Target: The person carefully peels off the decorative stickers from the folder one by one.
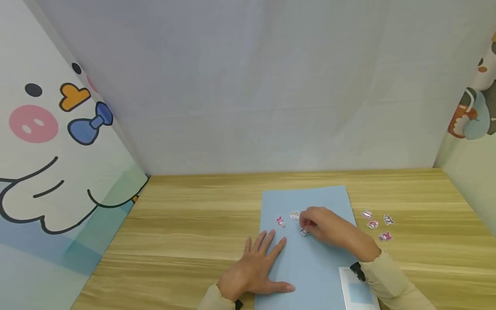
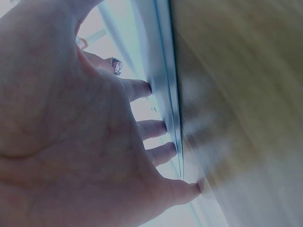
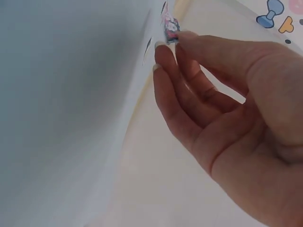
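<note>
A flat light blue sheet or folder [image 1: 306,262] lies on the wooden table. My left hand [image 1: 252,269] rests on its left edge with the fingers spread; in the left wrist view the palm [image 2: 71,123] and fingertips show along that edge. Over the upper part of the sheet, my right hand [image 1: 327,228] pinches a small cartoon sticker [image 1: 304,232] between thumb and fingers. The right wrist view shows this sticker [image 3: 171,29] tilted at the fingertips. Nearby on the sheet lie a pink sticker [image 1: 280,221] and a white one with some yellow [image 1: 295,215].
Right of the sheet, several loose stickers lie on the table, among them a pink one [image 1: 385,236] and a grey one [image 1: 389,220]. A white card with a blue panel [image 1: 360,295] sits at the sheet's lower right, partly under the right sleeve. A pale cloth wall [image 1: 271,86] stands behind.
</note>
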Tool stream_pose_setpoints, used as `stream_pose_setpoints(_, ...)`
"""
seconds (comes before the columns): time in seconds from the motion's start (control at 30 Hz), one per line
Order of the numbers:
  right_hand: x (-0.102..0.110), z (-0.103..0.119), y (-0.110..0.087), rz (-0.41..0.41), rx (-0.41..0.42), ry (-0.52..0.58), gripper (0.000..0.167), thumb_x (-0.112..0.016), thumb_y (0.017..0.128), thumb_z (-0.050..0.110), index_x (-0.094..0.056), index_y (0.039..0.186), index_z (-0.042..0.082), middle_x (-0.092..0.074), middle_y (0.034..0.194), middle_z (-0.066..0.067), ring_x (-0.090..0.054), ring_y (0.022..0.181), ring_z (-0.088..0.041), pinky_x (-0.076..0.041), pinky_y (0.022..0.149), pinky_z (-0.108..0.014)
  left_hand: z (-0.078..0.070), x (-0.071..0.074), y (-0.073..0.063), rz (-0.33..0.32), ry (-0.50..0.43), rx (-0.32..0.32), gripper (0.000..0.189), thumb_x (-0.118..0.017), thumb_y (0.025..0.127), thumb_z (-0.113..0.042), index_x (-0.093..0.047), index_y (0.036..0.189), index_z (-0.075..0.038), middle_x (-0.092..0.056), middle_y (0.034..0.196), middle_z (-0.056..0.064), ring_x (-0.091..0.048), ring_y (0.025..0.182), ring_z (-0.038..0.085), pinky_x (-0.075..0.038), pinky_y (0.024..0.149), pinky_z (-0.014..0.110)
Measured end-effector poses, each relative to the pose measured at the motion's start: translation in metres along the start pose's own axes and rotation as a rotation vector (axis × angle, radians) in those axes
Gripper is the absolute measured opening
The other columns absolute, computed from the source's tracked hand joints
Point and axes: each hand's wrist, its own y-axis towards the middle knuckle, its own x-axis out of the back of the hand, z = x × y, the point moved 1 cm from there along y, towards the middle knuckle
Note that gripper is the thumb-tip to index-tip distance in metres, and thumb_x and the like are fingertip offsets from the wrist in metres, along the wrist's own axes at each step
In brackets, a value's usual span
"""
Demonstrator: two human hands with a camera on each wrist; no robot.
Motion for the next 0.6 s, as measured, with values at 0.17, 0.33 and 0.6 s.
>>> stream_pose_setpoints(0.17, 0.007, -0.007, -0.007, -0.056, 0.015, 0.001, 0.019, -0.071, 0.089, -0.007, -0.065, 0.086, 0.011, -0.059, 0.081, 0.007, -0.054, 0.075, -0.007, -0.051, 0.069, -0.029, -0.001, -0.001, 0.001, -0.007, 0.008, 0.002, 0.106, -0.059, 0.084, -0.08, -0.018, 0.166, -0.028, -0.012, 0.172, 0.008, -0.011, 0.157, 0.032, -0.017, 0.12, 0.063)
stream_pose_setpoints(0.33, 0.015, -0.013, -0.013, -0.08, 0.01, 0.011, 0.02, -0.073, 0.088, -0.009, -0.066, 0.086, 0.01, -0.06, 0.082, 0.006, -0.056, 0.076, -0.009, -0.053, 0.07, -0.03, -0.001, -0.001, 0.002, -0.008, 0.004, 0.002, 0.106, -0.06, 0.084, -0.08, -0.018, 0.166, -0.028, -0.012, 0.172, 0.008, -0.011, 0.157, 0.032, -0.017, 0.12, 0.064)
stream_pose_setpoints(0.6, 0.032, -0.026, -0.023, -0.093, -0.037, 0.035, 0.019, -0.074, 0.086, -0.01, -0.066, 0.087, 0.008, -0.061, 0.084, 0.005, -0.058, 0.077, -0.01, -0.054, 0.071, -0.03, -0.002, -0.001, 0.002, -0.018, 0.006, -0.003, 0.106, -0.06, 0.084, -0.081, -0.019, 0.166, -0.028, -0.013, 0.172, 0.008, -0.011, 0.157, 0.033, -0.017, 0.12, 0.064)
